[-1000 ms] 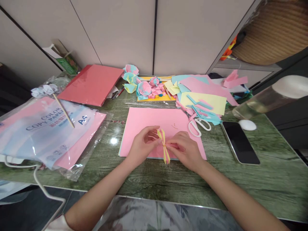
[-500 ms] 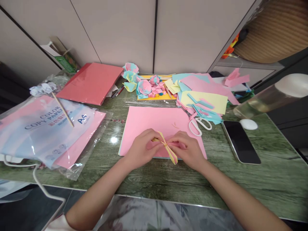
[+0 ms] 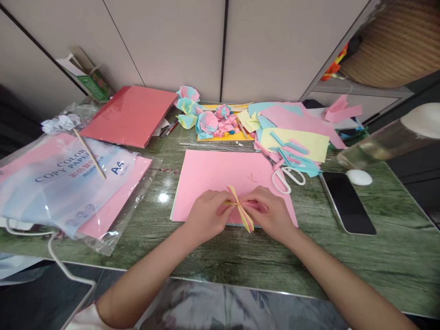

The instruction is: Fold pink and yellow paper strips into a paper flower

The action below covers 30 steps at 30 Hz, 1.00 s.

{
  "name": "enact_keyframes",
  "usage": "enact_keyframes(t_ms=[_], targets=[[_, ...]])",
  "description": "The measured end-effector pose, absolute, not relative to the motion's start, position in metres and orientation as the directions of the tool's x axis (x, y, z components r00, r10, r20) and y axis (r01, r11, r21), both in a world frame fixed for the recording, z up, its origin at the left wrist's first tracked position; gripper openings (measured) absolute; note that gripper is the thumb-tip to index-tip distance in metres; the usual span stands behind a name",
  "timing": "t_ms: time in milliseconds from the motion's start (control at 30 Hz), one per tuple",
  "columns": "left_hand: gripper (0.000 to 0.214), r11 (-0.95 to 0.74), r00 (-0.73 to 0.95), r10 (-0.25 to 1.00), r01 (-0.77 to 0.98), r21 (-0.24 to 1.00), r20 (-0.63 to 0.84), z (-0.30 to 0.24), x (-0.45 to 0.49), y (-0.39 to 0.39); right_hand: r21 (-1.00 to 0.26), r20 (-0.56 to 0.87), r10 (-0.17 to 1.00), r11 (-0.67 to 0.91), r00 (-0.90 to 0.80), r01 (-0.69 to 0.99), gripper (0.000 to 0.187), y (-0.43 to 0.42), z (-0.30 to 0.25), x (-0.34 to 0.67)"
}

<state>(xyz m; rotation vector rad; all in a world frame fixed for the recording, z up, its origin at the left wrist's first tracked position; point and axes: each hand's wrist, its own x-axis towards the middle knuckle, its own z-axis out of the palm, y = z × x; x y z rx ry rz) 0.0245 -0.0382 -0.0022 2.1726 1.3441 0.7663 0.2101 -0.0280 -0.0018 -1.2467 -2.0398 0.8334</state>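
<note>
Folded yellow and pink paper strips (image 3: pixel 246 217) cross at a pinched middle, held between both hands above the near part of the pink paper sheets (image 3: pixel 216 172). My left hand (image 3: pixel 209 213) is closed, thumb and fingers pinching the yellow end on the left. From the other side, my right hand (image 3: pixel 270 211) pinches the pink end between thumb and fingers. One strip points away at the top and toward me at the bottom. The fingers partly hide the two side ends. White-handled scissors (image 3: pixel 288 178) lie at the sheets' right edge.
A phone (image 3: pixel 348 202) and a white oval object (image 3: pixel 359 177) lie on the right. Paper flowers (image 3: pixel 207 123) and cut paper scraps (image 3: pixel 295 142) fill the back. A plastic-wrapped paper pack (image 3: pixel 79 178) and red folder (image 3: pixel 130 115) occupy the left.
Both hands keep hold of the paper strips. The crossed strips look slightly more spread apart at the middle, and the whole view has shifted a little.
</note>
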Motion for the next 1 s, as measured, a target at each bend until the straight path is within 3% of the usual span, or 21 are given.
enact_keyframes(t_ms=[233, 367, 467, 700, 867, 1000], targets=[[0.033, -0.371, 0.412, 0.900, 0.563, 0.738, 0.138, 0.005, 0.028, -0.043, -0.740, 0.187, 0.934, 0.338, -0.305, 0.582, 0.008, -0.028, -0.002, 0.208], [0.058, -0.301, 0.387, 0.920, 0.605, 0.737, 0.057, 0.008, 0.032, -0.044, -0.717, 0.203, 0.925, 0.364, -0.322, 0.594, 0.007, -0.028, -0.001, 0.207], [0.062, -0.261, 0.379, 0.925, 0.608, 0.750, 0.015, 0.008, 0.033, -0.042, -0.716, 0.194, 0.921, 0.368, -0.337, 0.593, 0.007, -0.027, -0.001, 0.209], [0.056, -0.216, 0.478, 0.873, 0.563, 0.797, -0.101, 0.016, 0.021, -0.037, -0.737, 0.126, 0.910, 0.352, -0.395, 0.577, 0.011, -0.023, -0.001, 0.215], [0.039, -0.302, 0.514, 0.858, 0.525, 0.796, -0.013, 0.018, 0.020, -0.037, -0.739, 0.139, 0.898, 0.375, -0.418, 0.559, 0.011, -0.023, 0.002, 0.214], [0.022, -0.304, 0.373, 0.925, 0.616, 0.726, 0.071, 0.009, 0.028, -0.041, -0.718, 0.167, 0.889, 0.406, -0.427, 0.565, 0.012, -0.025, 0.002, 0.211]])
